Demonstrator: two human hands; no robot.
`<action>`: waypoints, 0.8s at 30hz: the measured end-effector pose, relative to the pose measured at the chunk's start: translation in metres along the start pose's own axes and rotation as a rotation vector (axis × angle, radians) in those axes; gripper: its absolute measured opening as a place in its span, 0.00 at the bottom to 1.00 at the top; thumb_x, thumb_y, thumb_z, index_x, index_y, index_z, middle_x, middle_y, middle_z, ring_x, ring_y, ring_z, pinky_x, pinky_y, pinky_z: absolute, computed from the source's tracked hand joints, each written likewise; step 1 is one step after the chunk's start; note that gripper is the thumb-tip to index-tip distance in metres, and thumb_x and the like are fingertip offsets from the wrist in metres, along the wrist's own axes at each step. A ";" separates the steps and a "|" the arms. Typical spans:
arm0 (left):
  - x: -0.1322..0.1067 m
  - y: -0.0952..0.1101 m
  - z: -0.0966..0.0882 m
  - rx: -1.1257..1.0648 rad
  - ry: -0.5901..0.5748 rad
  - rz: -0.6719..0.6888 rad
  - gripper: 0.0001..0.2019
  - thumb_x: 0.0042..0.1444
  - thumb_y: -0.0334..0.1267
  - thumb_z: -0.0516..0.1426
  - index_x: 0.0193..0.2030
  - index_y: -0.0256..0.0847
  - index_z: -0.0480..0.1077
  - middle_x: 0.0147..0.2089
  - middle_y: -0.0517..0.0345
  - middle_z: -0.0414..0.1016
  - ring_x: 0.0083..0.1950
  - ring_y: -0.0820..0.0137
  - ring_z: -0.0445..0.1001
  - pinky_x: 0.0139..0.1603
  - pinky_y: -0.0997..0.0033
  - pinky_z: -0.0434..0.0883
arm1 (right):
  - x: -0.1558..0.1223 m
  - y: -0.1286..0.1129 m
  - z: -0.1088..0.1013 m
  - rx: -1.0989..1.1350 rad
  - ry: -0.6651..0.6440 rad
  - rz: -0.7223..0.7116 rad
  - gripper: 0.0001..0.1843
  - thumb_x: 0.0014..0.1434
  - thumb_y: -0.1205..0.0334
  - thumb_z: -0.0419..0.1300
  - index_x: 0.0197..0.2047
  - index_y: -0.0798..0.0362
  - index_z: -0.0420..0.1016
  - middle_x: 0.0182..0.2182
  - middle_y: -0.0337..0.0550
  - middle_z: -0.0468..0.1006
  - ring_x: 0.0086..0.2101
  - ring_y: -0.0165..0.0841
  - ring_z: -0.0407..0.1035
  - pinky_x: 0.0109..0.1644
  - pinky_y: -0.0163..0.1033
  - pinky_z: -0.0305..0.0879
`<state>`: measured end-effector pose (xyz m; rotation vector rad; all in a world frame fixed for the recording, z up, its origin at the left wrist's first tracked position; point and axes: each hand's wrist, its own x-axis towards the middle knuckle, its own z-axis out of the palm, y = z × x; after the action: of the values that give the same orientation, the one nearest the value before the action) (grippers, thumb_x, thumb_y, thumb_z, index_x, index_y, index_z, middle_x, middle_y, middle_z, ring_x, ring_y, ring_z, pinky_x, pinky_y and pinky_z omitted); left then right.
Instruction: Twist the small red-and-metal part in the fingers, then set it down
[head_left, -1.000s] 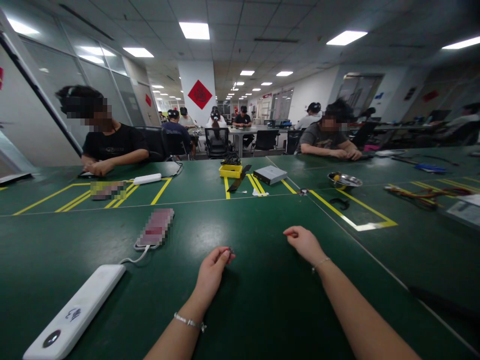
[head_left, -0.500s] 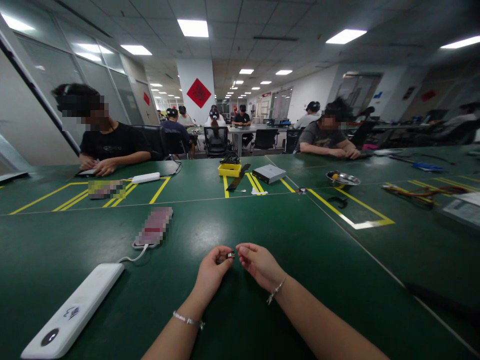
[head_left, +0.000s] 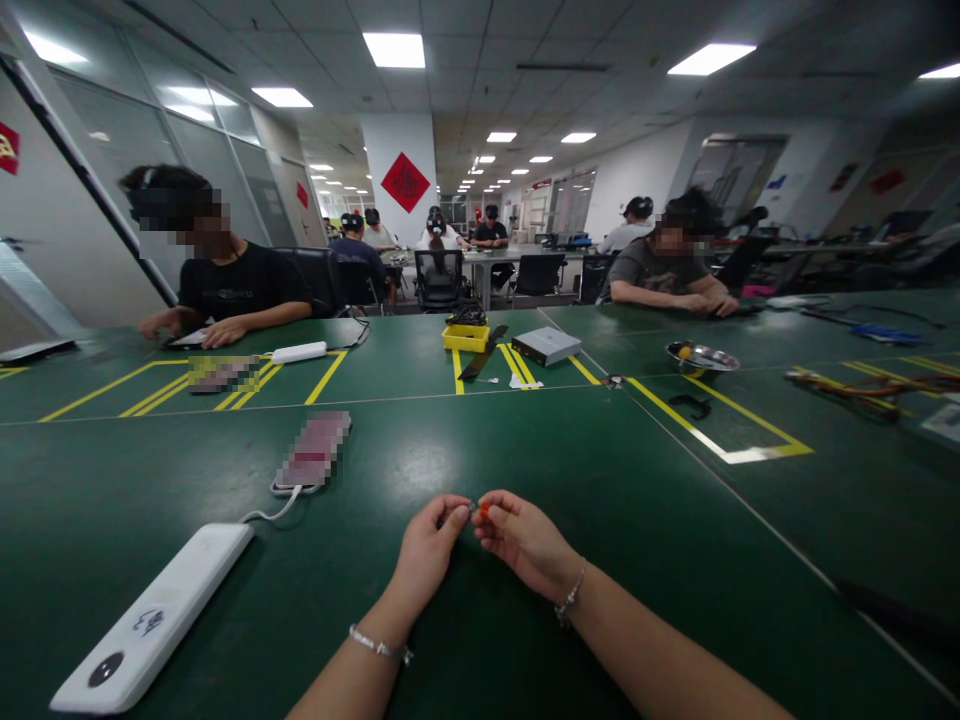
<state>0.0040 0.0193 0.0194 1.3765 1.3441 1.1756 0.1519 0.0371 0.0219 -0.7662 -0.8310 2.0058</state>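
My left hand (head_left: 425, 551) and my right hand (head_left: 525, 543) meet low over the green table (head_left: 615, 520), fingertips almost touching. The left fingers pinch a tiny dark metal part (head_left: 469, 507). The right fingers pinch a tiny orange piece (head_left: 484, 511) right beside it. Both hands are closed in a pinch. Each wrist wears a thin bracelet. What the small parts are is too small to make out.
A white power bank (head_left: 154, 620) lies at the near left, cabled to a phone (head_left: 311, 452). Further back are a yellow bin (head_left: 464, 338), a grey box (head_left: 545, 346) and a metal bowl (head_left: 701, 358). Two people sit across the table.
My right hand came in from the right to meet my left hand and now holds an orange piece against the part. The left hand stayed nearly in place.
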 end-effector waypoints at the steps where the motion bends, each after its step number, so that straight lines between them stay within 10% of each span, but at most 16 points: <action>1: 0.000 0.000 0.000 0.011 0.005 0.009 0.11 0.51 0.43 0.51 0.31 0.39 0.68 0.29 0.61 0.71 0.32 0.71 0.68 0.36 0.74 0.62 | 0.000 0.000 0.000 -0.004 0.008 -0.005 0.12 0.43 0.62 0.63 0.32 0.55 0.67 0.26 0.39 0.74 0.27 0.26 0.67 0.31 0.32 0.60; 13: 0.000 -0.002 0.000 -0.099 0.030 -0.022 0.09 0.45 0.40 0.56 0.34 0.38 0.67 0.31 0.61 0.71 0.33 0.72 0.68 0.36 0.74 0.63 | 0.001 0.001 0.001 -0.110 0.134 -0.066 0.13 0.38 0.64 0.65 0.30 0.55 0.71 0.27 0.38 0.74 0.26 0.25 0.66 0.34 0.34 0.60; 24: -0.005 0.003 0.004 0.338 0.135 0.183 0.06 0.46 0.38 0.55 0.30 0.41 0.69 0.28 0.61 0.70 0.31 0.72 0.67 0.33 0.73 0.64 | 0.001 0.006 0.004 -0.432 0.271 -0.263 0.11 0.40 0.64 0.62 0.31 0.54 0.76 0.29 0.41 0.78 0.33 0.33 0.69 0.41 0.40 0.63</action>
<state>0.0081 0.0140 0.0210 1.7148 1.5931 1.2175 0.1458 0.0348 0.0197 -1.0814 -1.1524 1.4671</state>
